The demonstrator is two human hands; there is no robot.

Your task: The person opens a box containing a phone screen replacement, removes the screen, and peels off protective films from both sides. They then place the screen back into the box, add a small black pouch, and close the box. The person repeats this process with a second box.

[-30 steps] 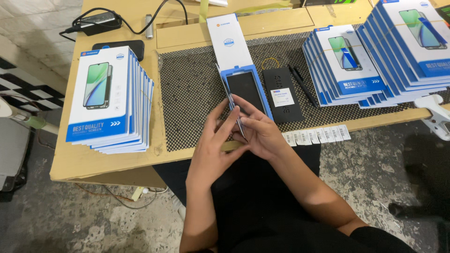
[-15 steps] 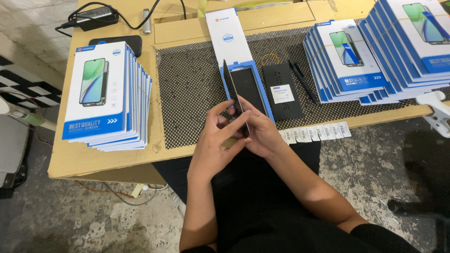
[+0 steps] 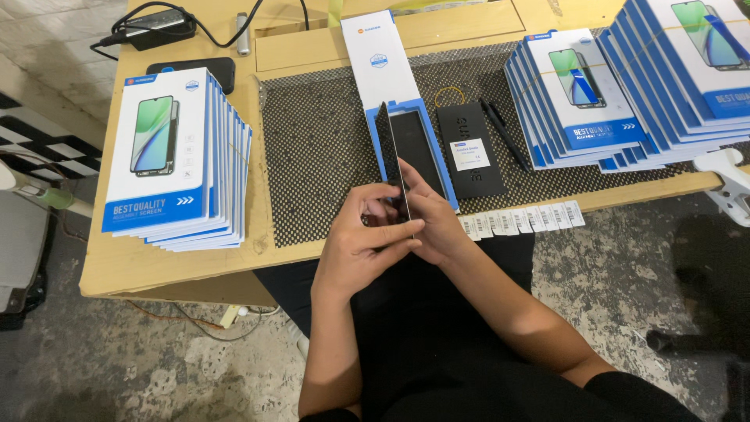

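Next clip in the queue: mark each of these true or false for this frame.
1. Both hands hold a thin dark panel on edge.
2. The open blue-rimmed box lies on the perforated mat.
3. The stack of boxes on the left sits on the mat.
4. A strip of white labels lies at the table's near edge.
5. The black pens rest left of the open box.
1. True: the left hand and right hand grip the thin dark panel.
2. True: the open box lies on the mat.
3. False: the left stack sits on bare wood.
4. True: the label strip is there.
5. False: the pens lie to its right.
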